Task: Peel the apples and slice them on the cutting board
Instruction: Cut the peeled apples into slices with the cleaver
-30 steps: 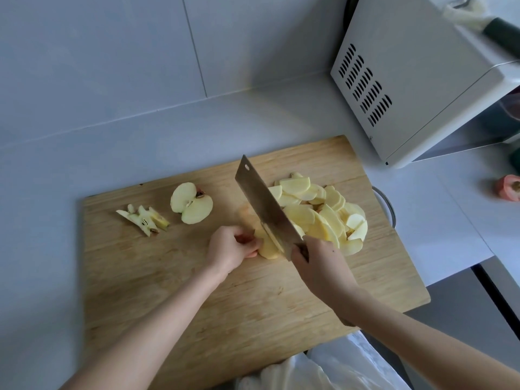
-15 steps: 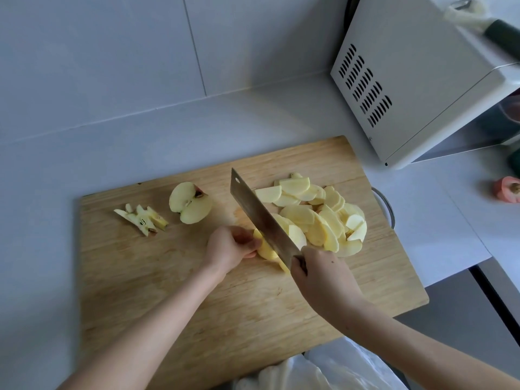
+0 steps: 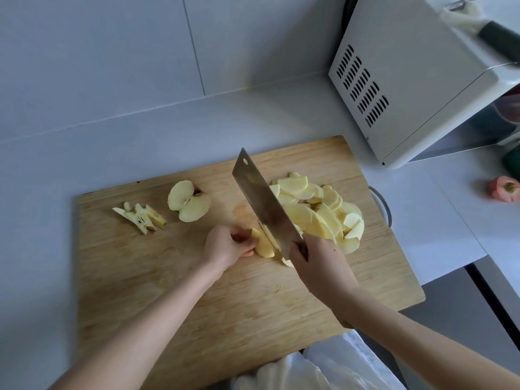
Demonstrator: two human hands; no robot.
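One peeled apple piece (image 3: 264,245) is lying near the middle of the cutting board (image 3: 197,305), and we are pinching it with our left hand (image 3: 223,250). Our right hand (image 3: 320,266) is gripping the cleaver (image 3: 261,198), whose edge seems to be touching it. Slices (image 3: 323,215) are lying heaped just right of the blade; an apple half (image 3: 189,201) and core scraps (image 3: 140,216) are sitting farther left.

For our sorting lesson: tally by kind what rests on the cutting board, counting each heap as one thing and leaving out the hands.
Cleaver: 1
Unsliced apple half: 1
Apple piece under the blade: 1
Heap of slices: 1
Heap of core trimmings: 1
Total: 5
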